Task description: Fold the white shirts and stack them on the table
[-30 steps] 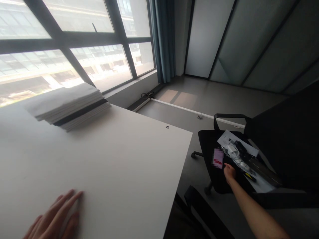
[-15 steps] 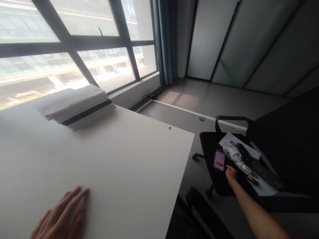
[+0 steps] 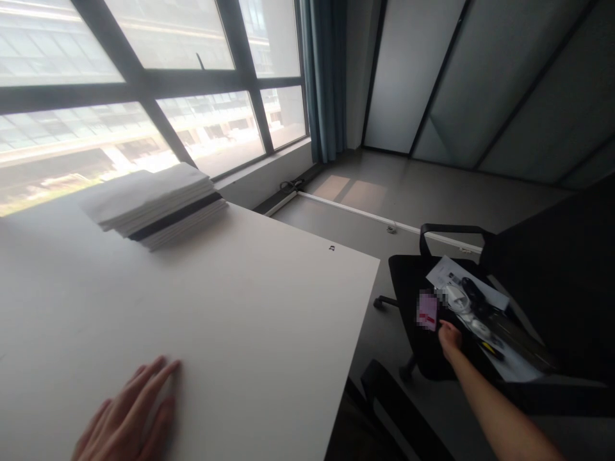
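Left hand (image 3: 127, 419) lies flat on the white rectangular table (image 3: 240, 307) at lower left of frame, grip open, holding nothing. Right hand (image 3: 450, 338) at lower right is over the black office chair seat (image 3: 408, 282), at the small pink blurred card (image 3: 427, 310). Can't tell if its grip is closed on the card. White paper sheet with cables (image 3: 494, 299) lies right of the card. Stack of white boards (image 3: 158, 202) sits on the table at upper left.

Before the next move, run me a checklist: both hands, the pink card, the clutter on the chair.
1. Left hand flat on the white table, fingers open: ok.
2. Right hand at the pink card by the black chair seat: ok.
3. Right grip closed on the card: cannot tell, fingers hidden behind the hand.
4. Card free of the white cable beside it: cannot tell.
5. Paper stack on the table well away from both hands: ok.
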Action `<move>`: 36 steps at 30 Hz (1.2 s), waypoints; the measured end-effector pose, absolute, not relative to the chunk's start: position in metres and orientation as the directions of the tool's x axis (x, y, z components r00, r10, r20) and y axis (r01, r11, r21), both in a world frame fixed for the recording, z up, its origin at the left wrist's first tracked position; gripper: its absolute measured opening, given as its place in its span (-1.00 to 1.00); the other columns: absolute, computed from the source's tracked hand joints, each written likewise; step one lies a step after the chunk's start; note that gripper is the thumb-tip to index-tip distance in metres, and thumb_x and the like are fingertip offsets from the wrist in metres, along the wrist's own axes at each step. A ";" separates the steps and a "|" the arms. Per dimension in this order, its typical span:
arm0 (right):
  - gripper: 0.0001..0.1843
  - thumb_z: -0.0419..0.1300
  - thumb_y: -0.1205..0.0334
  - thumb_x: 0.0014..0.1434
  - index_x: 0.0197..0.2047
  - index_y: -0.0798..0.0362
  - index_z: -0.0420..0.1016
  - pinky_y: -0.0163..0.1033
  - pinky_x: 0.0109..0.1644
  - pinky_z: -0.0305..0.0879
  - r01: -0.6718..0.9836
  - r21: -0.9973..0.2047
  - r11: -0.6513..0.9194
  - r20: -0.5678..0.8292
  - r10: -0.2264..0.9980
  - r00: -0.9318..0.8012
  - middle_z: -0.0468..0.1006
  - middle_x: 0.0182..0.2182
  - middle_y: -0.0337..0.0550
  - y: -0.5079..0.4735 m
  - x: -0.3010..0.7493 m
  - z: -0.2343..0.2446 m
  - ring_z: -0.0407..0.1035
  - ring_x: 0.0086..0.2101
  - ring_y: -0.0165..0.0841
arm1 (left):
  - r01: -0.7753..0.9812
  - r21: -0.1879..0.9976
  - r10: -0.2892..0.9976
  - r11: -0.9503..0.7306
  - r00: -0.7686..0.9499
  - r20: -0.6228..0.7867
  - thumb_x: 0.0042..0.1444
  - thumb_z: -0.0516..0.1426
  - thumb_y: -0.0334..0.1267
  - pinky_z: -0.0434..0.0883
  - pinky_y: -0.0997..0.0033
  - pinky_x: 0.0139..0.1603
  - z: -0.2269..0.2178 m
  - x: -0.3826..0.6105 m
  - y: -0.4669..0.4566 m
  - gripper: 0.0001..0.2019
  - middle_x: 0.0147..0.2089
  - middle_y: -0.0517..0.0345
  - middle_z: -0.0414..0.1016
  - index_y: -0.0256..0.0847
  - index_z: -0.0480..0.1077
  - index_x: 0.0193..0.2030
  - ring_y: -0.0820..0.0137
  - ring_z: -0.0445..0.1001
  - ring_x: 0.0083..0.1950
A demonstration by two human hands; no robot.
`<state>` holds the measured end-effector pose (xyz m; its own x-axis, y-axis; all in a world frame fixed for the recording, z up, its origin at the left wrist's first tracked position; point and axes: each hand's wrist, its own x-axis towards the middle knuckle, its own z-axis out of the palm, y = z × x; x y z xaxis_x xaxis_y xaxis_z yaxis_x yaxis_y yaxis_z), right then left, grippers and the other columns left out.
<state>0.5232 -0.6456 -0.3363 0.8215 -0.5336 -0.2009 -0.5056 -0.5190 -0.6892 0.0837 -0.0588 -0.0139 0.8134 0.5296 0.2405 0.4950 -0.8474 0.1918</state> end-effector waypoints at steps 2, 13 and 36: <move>-0.53 0.03 0.22 0.00 -0.13 0.14 0.66 -0.09 -0.04 0.39 -0.505 -0.685 -0.525 -0.204 -0.528 0.825 0.64 -0.10 0.11 -0.645 0.523 -0.334 0.51 -0.14 -0.08 | 0.494 0.211 0.535 -0.844 0.808 0.248 0.29 -0.07 -0.09 0.05 0.04 0.47 -0.017 0.083 -0.058 -0.37 0.48 0.51 0.11 0.52 -0.13 0.45 0.22 0.13 0.47; -0.52 0.02 0.18 0.00 -0.14 0.12 0.66 -0.04 -0.08 0.40 -0.537 -0.652 -0.535 -0.170 -0.588 0.791 0.66 -0.19 0.13 -0.636 0.516 -0.326 0.51 -0.17 -0.04 | 0.564 0.258 0.607 -0.785 0.784 0.131 0.16 -0.02 -0.10 0.03 -0.06 0.47 -0.005 0.087 -0.063 -0.35 0.42 0.24 0.28 0.18 0.16 0.43 0.12 0.14 0.47; -0.53 0.00 0.21 -0.07 -0.21 0.14 0.66 -0.07 -0.09 0.41 -0.511 -0.671 -0.537 -0.169 -0.560 0.811 0.66 -0.20 0.14 -0.636 0.520 -0.330 0.51 -0.18 -0.05 | 0.563 0.223 0.596 -0.796 0.794 0.120 0.25 -0.09 -0.11 -0.04 0.01 0.50 -0.004 0.087 -0.067 -0.44 0.43 0.11 0.25 -0.02 0.27 0.37 0.16 0.11 0.48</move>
<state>0.5203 -0.6364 -0.3304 0.8109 -0.5602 -0.1693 -0.5113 -0.5375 -0.6706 0.0867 -0.0668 -0.0040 0.7941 0.5958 0.1204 0.5633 -0.7957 0.2225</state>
